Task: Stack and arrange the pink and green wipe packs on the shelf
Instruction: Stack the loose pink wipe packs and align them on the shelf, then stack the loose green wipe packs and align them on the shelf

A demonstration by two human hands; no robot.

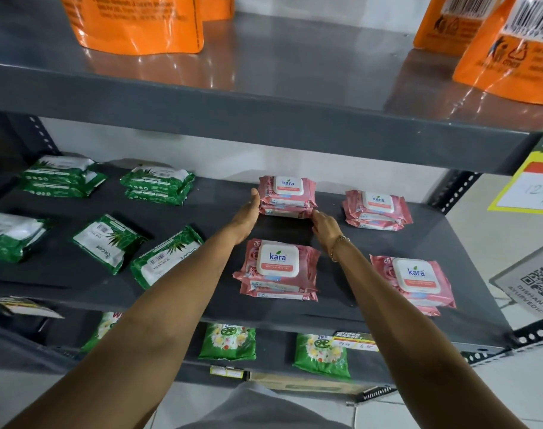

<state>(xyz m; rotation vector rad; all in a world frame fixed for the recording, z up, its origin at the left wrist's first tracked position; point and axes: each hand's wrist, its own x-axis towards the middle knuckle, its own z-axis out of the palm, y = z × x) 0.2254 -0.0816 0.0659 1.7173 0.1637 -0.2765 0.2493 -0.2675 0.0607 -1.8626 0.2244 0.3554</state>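
On the dark grey shelf (pixel 217 218) stand several stacks of pink wipe packs. My left hand (pixel 248 213) presses flat against the left side of the back stack (pixel 287 196), and my right hand (pixel 324 226) touches its front right corner. Other pink stacks lie at the back right (pixel 377 210), front middle (pixel 279 270) and front right (pixel 415 281). Green wipe packs fill the shelf's left half: stacks at the back left (pixel 61 176) and back middle (pixel 157 184), a stack at the far left (pixel 13 235), and two loose packs (pixel 107 241) (pixel 166 257) lying skewed.
Orange pouches (pixel 134 23) stand on the shelf above, whose front lip (pixel 264 125) hangs over the work area. Green detergent bags (pixel 228 342) lie on the shelf below. A yellow price card (pixel 533 187) and a QR code sign (pixel 533 283) are at the right.
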